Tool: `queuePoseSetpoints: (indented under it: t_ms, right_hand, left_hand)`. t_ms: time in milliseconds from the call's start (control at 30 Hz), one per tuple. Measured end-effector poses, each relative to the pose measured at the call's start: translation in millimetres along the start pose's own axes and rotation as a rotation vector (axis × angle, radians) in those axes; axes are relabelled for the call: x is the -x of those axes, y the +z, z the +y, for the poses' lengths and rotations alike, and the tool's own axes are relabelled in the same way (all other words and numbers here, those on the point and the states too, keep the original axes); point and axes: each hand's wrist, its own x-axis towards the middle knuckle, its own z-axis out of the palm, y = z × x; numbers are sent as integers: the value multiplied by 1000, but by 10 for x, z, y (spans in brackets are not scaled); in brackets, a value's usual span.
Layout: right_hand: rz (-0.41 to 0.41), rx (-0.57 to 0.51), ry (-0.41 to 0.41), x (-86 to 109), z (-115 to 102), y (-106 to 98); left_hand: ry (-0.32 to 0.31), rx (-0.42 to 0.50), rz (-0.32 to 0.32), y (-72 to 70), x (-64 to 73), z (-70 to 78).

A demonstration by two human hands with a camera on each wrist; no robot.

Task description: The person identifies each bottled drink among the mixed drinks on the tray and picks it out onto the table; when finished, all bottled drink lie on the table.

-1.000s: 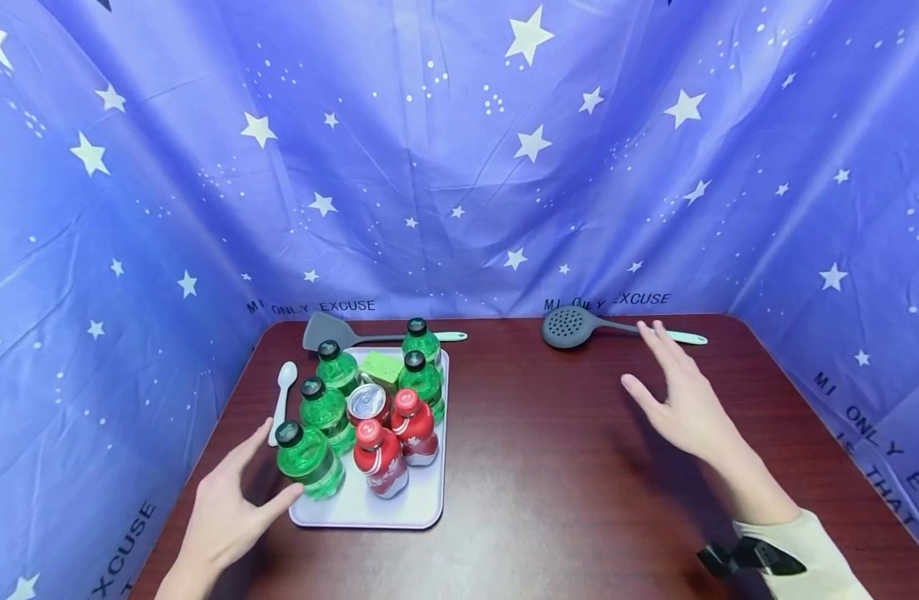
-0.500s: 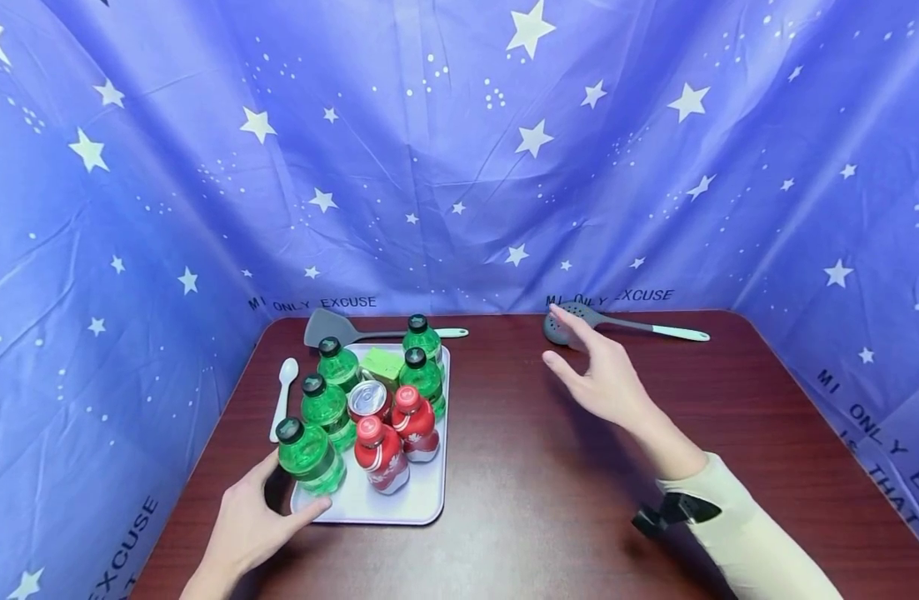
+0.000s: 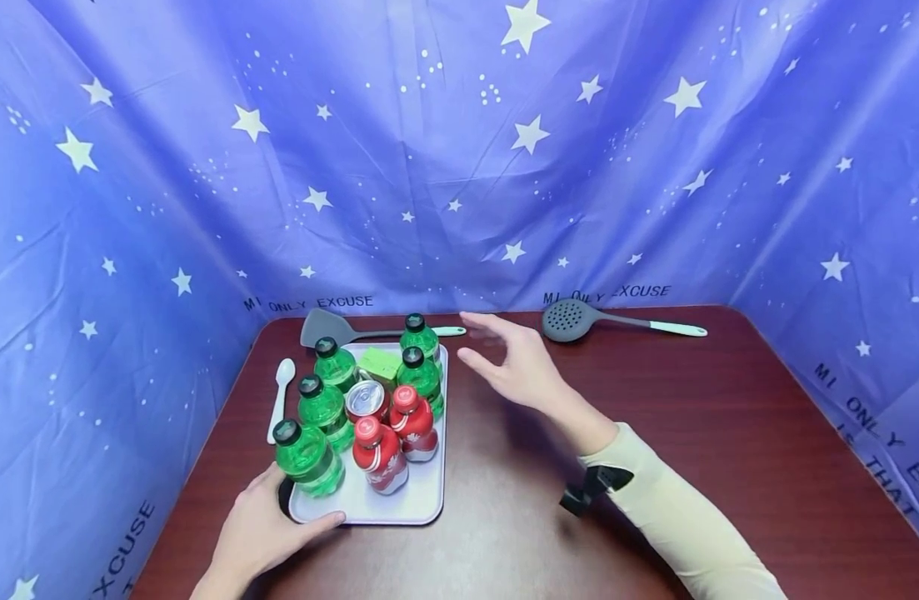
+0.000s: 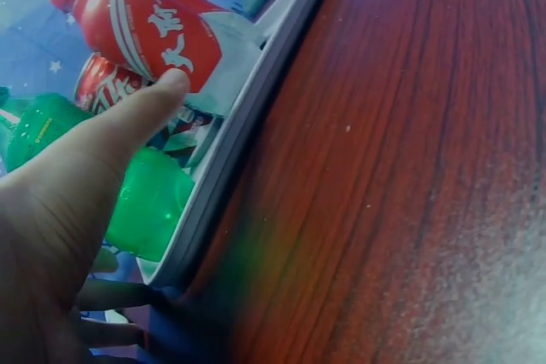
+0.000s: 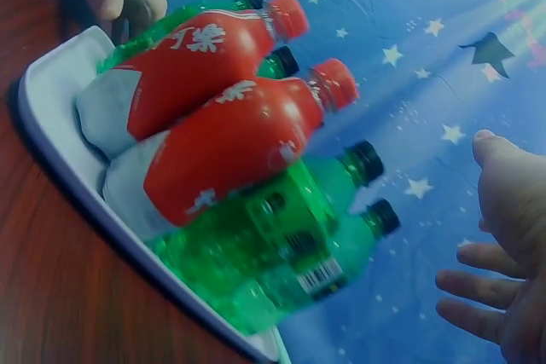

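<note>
A pale tray (image 3: 422, 500) bears several green soda bottles (image 3: 309, 458) with black caps, two red-capped bottles (image 3: 380, 458) with red-and-white labels, a red soda can (image 3: 367, 400) and a light green block (image 3: 380, 365). My left hand (image 3: 258, 527) lies at the tray's near left corner, thumb stretched along the front edge and fingers at the left side, beside the nearest green bottle. To the right of the tray, my right hand (image 3: 521, 367) hovers with fingers spread and thumb apart, holding nothing. The right wrist view shows this hand (image 5: 520, 236) apart from the bottles.
Behind the tray lies a grey spatula (image 3: 327, 329); its handle end reaches past the rear bottles. A white spoon (image 3: 281, 400) is left of the tray. A slotted skimmer (image 3: 567, 321) rests at the back right. Star-printed curtain (image 3: 459, 167) encloses the table (image 3: 654, 392).
My right hand has swept left from near the skimmer's handle to beside the tray. My left hand has slid slightly right and nearer, from the green bottle down to the tray's corner.
</note>
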Motion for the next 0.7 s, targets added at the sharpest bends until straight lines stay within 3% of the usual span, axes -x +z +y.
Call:
queuePoseSetpoints:
  t_ms: [100,333,567,700]
  right_hand:
    - [-10,-10,1,-80,-41,137]
    - [-69,-19,-28,-155,-64,468]
    - [-103,11,-30,-183,-63,640]
    - [-95,41,-45,-189,-55,698]
  left_hand:
    - [5,-21,-13,1,-24,13]
    - [-61,-112,-85,-29,25,15]
    - [-26,-123,-53,-37,-6,24]
    - [-36,-110,-52,-20,-32,45]
